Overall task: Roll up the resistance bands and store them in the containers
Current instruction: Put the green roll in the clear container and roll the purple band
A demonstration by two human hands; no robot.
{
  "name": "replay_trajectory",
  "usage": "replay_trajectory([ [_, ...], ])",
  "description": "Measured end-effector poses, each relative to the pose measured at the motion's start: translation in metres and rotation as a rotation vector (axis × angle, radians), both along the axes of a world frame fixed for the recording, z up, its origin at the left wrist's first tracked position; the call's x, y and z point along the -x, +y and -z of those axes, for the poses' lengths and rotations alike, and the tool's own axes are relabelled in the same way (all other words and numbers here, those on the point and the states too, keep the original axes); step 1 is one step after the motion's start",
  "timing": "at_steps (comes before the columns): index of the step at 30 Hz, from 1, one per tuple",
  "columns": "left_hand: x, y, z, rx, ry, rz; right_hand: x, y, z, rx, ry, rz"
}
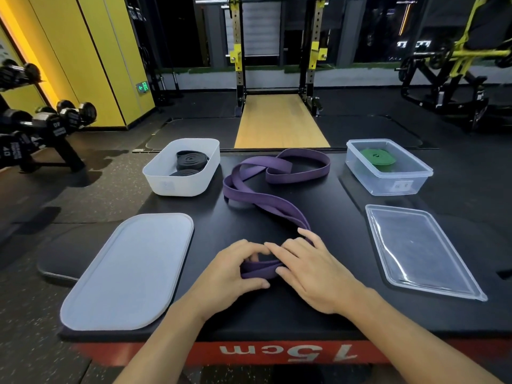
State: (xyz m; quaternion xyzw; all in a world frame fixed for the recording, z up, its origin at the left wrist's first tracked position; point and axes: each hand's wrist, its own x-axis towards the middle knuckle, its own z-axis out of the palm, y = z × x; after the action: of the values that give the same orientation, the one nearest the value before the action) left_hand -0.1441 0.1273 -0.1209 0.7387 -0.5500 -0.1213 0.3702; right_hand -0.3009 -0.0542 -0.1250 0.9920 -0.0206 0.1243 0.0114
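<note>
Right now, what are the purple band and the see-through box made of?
The purple resistance band looks like matte rubber or latex: it flops in twisted loops. The clear container looks like glossy hard plastic: the rolled green band shows through its walls.

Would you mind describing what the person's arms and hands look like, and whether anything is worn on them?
The left hand and right hand are bare: no gloves, and no rings show on the visible fingers. Neither wrist carries a watch or bracelet. The forearms are uncovered down to the picture's bottom edge, so no sleeves are in view.
</note>
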Motion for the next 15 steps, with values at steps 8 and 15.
replay_trajectory([
  [8,-0.011,0.013,-0.002,0.021,-0.007,-0.137,0.009,-0.023,0.003,-0.089,-0.129,0.135],
  [15,-0.004,0.011,-0.006,-0.061,0.068,-0.072,0.005,-0.011,0.007,-0.159,-0.181,0.175],
])
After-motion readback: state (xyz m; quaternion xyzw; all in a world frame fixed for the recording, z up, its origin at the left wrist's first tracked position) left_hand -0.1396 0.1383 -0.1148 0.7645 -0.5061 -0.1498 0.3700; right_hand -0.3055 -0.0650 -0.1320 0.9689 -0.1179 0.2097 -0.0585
